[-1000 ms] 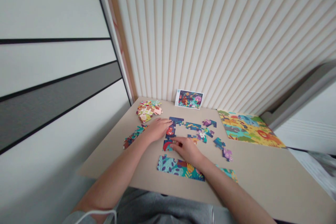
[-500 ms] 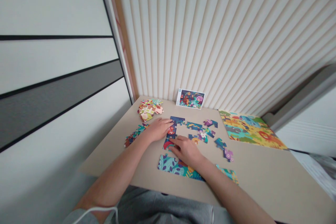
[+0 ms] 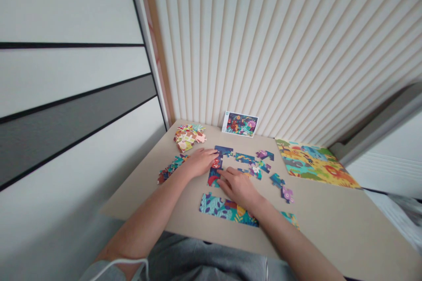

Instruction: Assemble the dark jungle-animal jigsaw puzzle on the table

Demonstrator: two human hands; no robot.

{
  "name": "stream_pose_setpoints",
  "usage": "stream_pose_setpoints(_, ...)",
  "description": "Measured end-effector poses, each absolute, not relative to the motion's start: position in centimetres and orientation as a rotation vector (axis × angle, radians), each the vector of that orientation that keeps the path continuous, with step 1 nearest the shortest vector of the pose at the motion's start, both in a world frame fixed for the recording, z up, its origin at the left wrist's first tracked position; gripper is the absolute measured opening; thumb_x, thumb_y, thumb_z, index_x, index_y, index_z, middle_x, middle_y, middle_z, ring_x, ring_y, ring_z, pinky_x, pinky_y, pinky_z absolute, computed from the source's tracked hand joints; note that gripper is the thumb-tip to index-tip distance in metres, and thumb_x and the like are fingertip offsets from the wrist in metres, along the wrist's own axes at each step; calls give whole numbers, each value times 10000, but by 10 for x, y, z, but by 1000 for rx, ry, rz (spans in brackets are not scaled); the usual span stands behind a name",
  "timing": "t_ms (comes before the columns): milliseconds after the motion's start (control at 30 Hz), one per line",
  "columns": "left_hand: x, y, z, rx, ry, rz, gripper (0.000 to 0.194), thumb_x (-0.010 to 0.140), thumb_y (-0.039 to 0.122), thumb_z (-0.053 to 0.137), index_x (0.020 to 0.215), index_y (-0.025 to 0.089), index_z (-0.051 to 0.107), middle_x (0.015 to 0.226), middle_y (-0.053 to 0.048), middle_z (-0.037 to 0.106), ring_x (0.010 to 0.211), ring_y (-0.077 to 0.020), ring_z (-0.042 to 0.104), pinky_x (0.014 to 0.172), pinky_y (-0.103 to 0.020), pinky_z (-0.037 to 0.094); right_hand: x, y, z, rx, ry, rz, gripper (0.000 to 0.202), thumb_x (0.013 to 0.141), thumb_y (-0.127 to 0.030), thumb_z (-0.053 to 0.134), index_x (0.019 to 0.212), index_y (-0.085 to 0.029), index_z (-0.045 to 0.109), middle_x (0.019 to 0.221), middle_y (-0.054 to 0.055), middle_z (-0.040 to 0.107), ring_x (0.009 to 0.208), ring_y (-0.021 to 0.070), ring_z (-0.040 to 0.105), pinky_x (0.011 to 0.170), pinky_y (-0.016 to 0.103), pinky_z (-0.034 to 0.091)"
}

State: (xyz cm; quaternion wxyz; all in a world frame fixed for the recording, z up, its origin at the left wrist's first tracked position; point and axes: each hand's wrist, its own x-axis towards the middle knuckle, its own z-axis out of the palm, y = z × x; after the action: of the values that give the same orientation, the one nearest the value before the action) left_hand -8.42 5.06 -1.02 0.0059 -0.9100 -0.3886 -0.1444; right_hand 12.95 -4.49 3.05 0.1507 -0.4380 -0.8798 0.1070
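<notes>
My left hand point(image 3: 199, 161) lies flat on the beige table point(image 3: 329, 219), its fingertips resting on a short column of joined red and blue puzzle pieces point(image 3: 215, 171). My right hand point(image 3: 238, 185) presses down beside it, fingers touching the lowest piece of that column. In front of my right wrist lies a joined strip of leafy blue-green pieces point(image 3: 221, 207). Loose pieces point(image 3: 260, 163) are scattered just beyond my right hand.
A reference picture card point(image 3: 239, 124) leans on the ribbed wall. A heap of pale pieces point(image 3: 188, 137) sits at the far left, a small cluster of pieces point(image 3: 169, 170) by my left forearm, and a finished yellow puzzle point(image 3: 313, 163) on the right.
My right hand has slid slightly forward and left, closer to the red and blue column. My left hand has hardly moved.
</notes>
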Motion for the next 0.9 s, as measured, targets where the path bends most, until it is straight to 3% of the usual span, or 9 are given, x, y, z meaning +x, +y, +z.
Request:
stream_pose_setpoints(100, -83, 50, -10, -2839, -1232, -433, 397, 985, 203, 457, 1353, 215, 602, 1421, -79, 602, 1295, -212, 565, 1090, -369, 399, 138, -67, 43, -1155, -2580, 352, 341, 994, -456, 554, 1223, -237, 681, 1032, 88, 656, 1015, 231, 605, 913, 338, 446)
stream_pose_setpoints(200, -83, 49, -10, -2840, -1226, -431, 388, 982, 210, 460, 1339, 219, 613, 1420, -80, 603, 1292, -216, 566, 1093, -379, 394, 145, -92, 44, -1119, -2629, 412, 539, 845, -578, 716, 1271, -254, 656, 1121, 97, 651, 1081, 281, 577, 969, 395, 441)
stream_pose_setpoints(367, -83, 47, -10, -2824, -1237, -440, 400, 981, 200, 449, 1350, 216, 600, 1438, -90, 586, 1315, -221, 546, 1098, -398, 384, 153, -105, 31, -1205, -2534, 511, 401, 881, -406, 727, 1245, -254, 654, 1188, 87, 636, 1111, 265, 569, 999, 396, 443)
stream_pose_setpoints(500, -83, 47, -10, -2826, -1232, -448, 404, 976, 184, 449, 1348, 220, 601, 1428, -86, 595, 1310, -213, 551, 1098, -390, 384, 156, -96, 26, -1207, -2487, 560, 411, 836, -332, 765, 1220, -236, 656, 1182, 89, 638, 1115, 259, 574, 1017, 402, 439)
stream_pose_setpoints(900, -82, 47, -9, -2834, -1247, -444, 402, 981, 199, 443, 1347, 229, 607, 1416, -88, 604, 1287, -215, 567, 1105, -389, 380, 157, -94, 31, -1219, -2486, 532, 403, 850, -307, 737, 1239, -246, 652, 1175, 84, 638, 1123, 263, 563, 1029, 414, 429)
